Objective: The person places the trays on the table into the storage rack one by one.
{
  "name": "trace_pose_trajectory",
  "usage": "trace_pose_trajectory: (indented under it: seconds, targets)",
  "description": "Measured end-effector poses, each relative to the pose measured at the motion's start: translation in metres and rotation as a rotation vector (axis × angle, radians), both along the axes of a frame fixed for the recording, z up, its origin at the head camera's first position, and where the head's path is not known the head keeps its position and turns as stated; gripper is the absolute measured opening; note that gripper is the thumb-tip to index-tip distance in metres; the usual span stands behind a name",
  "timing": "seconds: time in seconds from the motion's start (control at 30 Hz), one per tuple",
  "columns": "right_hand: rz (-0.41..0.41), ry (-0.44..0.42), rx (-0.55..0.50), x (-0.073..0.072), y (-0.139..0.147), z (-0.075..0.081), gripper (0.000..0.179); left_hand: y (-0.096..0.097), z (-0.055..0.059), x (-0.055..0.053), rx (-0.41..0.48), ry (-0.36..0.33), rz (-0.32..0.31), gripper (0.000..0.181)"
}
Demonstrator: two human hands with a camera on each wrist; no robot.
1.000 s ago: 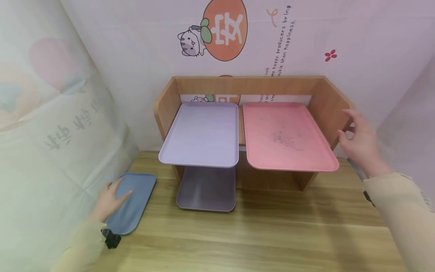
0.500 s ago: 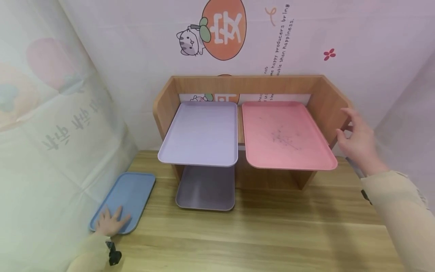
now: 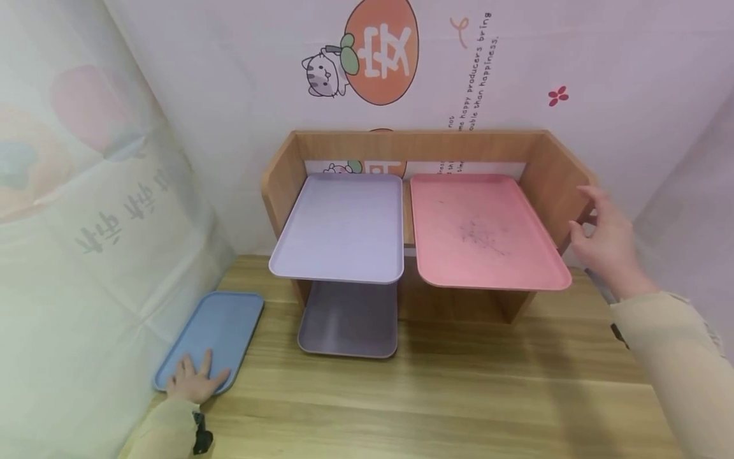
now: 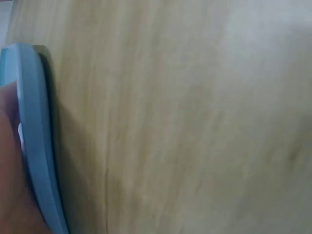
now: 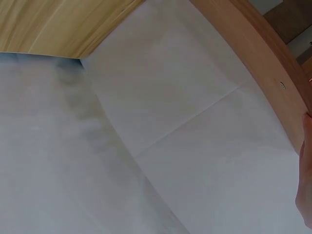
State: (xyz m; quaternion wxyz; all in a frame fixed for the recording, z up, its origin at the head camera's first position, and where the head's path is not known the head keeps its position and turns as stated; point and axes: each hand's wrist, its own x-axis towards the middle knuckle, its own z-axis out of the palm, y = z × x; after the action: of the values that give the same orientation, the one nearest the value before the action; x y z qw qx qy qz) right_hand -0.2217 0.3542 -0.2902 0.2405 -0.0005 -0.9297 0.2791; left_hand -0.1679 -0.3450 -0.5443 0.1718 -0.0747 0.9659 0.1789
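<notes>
In the head view, my left hand (image 3: 194, 381) lies with spread fingers on the near end of a blue tray (image 3: 220, 325). Part of that hand shows beside the tray's rim (image 4: 36, 126) in the left wrist view. My right hand (image 3: 610, 245) grips the right side panel (image 3: 559, 185) of a wooden desktop shelf, fingers and thumb curled at its front edge. On the shelf's upper board sit a lavender tray (image 3: 341, 229) and a pink tray (image 3: 487, 236), both overhanging the front. A darker grey-purple tray (image 3: 350, 325) lies below, partly hidden.
The shelf's back rail (image 3: 424, 146) stands near a printed cloth backdrop (image 3: 229, 76). More cloth hangs close beside the blue tray on the left (image 3: 86, 274). The wooden tabletop (image 3: 430, 408) stretches in front of the shelf. Below the pink tray is a lower compartment (image 3: 453, 303).
My left hand has moved from above the blue tray's left middle down to its near end, fingers now spread on it. My right hand and the trays stay in place.
</notes>
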Motion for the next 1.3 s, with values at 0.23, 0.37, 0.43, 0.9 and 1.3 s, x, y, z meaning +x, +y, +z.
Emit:
trace_pose_trajectory:
  seconds: [0.23,0.37,0.43,0.9,1.3]
  targets:
    - [0.01,0.031,-0.001,0.002,0.001,-0.003,0.063,0.011,-0.001,0.001,-0.006,0.026,-0.005,0.094]
    - [0.0,0.035,0.004,0.002,0.002,-0.003,0.063,0.032,0.001,0.001,-0.011,0.045,-0.03,0.093]
    - [-0.005,0.028,0.008,0.001,0.002,-0.003,0.063,0.043,0.002,0.001,-0.016,0.047,-0.037,0.092]
    - [-0.005,0.034,0.018,0.0,0.0,-0.002,0.062,0.084,0.004,0.003,0.032,0.01,0.022,0.094]
    - [0.0,0.048,0.018,0.0,0.0,-0.002,0.063,0.103,-0.002,0.004,0.014,0.039,0.029,0.092]
